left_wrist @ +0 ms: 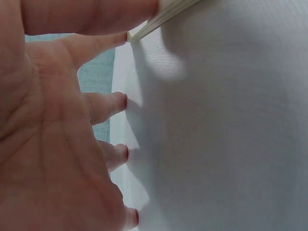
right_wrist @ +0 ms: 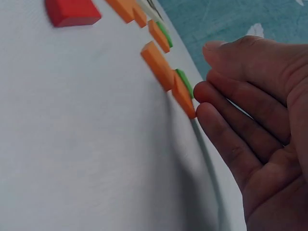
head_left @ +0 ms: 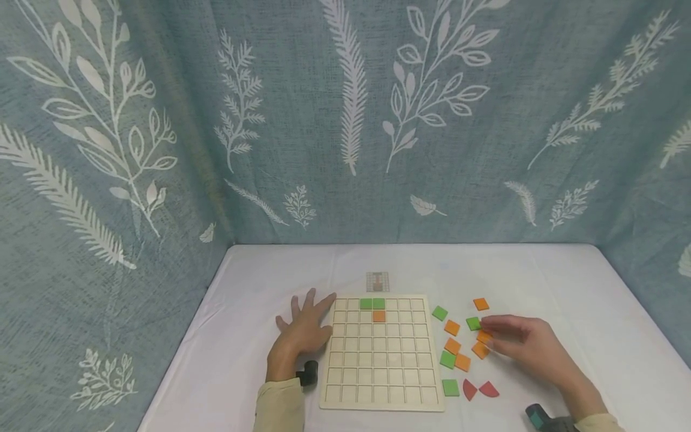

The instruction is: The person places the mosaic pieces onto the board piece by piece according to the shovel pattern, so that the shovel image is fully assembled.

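A pale wooden grid board (head_left: 381, 403) lies in front of me, with two green square tiles (head_left: 372, 303) in its top row and an orange tile (head_left: 379, 316) one row below. My left hand (head_left: 305, 330) has its fingers spread on the cloth. Its index fingertip and thumb touch the board's left edge, also seen in the left wrist view. Over the loose tiles on the right reaches my right hand (head_left: 531, 345). Its fingertips are at a green tile (head_left: 473, 324) and partly cover an orange tile (head_left: 484, 337). In the right wrist view its fingers look nearly straight, with nothing visibly held.
Several loose orange and green tiles lie right of the board, such as an orange one (head_left: 481, 304). Two red wedge pieces (head_left: 489, 389) sit nearer me. A small patterned card (head_left: 377, 281) lies beyond the board. A blue-green leaf-print curtain (head_left: 345, 120) borders the white table.
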The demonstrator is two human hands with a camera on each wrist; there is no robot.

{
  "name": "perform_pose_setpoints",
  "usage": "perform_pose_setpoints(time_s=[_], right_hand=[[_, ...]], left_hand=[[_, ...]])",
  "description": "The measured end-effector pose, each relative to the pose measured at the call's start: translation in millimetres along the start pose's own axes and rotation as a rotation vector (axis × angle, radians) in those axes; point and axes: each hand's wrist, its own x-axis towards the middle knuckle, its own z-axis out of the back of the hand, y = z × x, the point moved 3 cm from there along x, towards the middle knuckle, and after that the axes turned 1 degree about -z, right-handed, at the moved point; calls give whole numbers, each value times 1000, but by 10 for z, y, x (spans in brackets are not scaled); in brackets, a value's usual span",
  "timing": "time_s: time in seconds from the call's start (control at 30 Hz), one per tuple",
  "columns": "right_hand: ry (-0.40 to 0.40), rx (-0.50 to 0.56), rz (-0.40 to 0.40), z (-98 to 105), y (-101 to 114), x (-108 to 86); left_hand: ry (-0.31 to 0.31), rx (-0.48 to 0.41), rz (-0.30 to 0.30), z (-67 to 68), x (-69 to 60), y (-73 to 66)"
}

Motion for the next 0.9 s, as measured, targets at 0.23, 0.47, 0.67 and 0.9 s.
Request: perform_pose_setpoints(time_s=[0.23, 0.47, 0.67, 0.9], right_hand=[[-20, 1, 9, 15, -60, -98], [-14, 8, -27, 64, -81, -173], [-16, 31, -3, 71, -77, -165], [1, 35, -54, 14, -93, -105]], left_hand=[[9, -3, 6, 18, -5, -5], [16, -20, 10, 18, 13, 17], [17, -13, 13, 26, -7, 4], [10, -5, 9, 11, -9, 0]])
